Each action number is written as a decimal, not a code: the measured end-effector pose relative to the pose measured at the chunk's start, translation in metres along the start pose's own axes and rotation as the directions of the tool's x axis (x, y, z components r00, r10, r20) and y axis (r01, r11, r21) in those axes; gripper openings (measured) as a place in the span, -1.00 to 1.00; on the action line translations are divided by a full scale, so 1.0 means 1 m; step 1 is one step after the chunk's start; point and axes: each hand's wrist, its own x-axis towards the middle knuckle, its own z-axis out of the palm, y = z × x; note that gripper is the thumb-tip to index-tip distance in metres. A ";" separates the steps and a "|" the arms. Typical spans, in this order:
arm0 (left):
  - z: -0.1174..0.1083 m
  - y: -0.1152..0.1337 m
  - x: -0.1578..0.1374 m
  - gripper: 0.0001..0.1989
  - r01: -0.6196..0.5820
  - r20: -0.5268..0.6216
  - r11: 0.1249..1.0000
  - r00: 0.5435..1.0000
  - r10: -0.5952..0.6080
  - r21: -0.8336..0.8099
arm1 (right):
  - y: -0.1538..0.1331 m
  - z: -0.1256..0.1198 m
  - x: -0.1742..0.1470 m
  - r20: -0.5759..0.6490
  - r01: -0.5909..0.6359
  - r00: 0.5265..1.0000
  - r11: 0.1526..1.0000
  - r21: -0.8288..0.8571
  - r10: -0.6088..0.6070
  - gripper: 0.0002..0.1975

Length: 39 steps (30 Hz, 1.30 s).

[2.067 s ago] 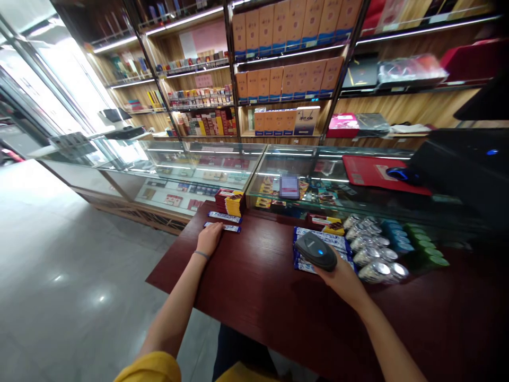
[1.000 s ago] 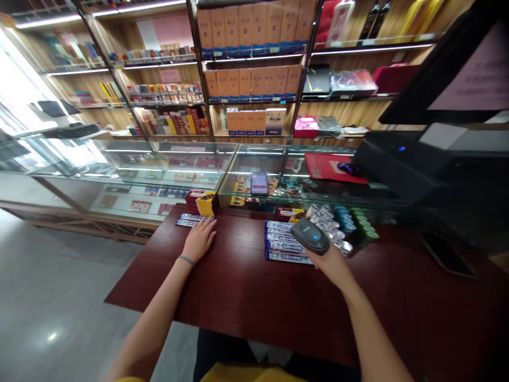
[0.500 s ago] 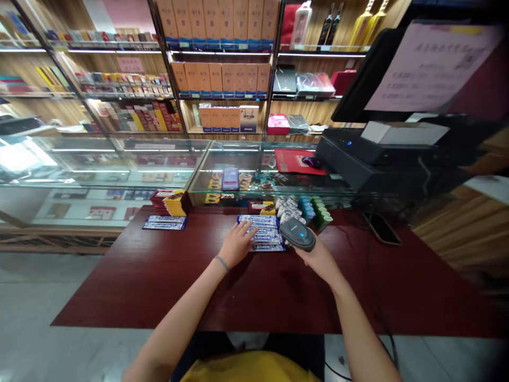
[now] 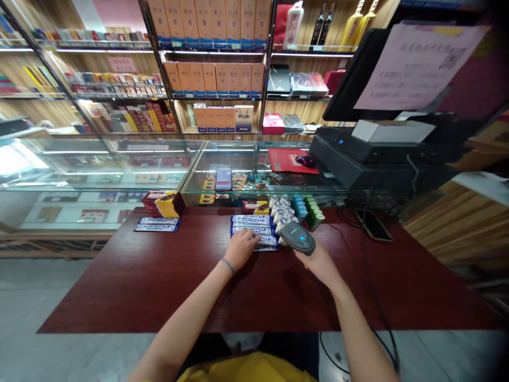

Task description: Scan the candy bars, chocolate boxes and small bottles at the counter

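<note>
Presently, the fingers of the left hand (image 4: 241, 250) are bending over the nearer blue-and-white packets (image 4: 251, 219); whether they are gripping one, I cannot tell. The right hand (image 4: 318, 262) is grasping a dark scanner (image 4: 297, 236) just beside them. The packets are lying on the dark red table (image 4: 159, 289), with silver-topped containers (image 4: 281, 206) standing to their right.

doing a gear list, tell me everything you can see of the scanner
The scanner is dark grey and looks like plastic, with a broad rounded head, a lit blue light and a pale marking on top, too small to read. The right hand grips it, hiding most of its handle. The head points forward and to the left, apparently raised above the dark red table.
</note>
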 end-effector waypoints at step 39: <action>-0.054 -0.069 -0.047 -0.41 0.197 0.292 -0.218 0.719 -0.631 -0.956 | -0.037 0.096 0.020 0.215 0.174 0.959 0.983 0.062 -0.183 -0.46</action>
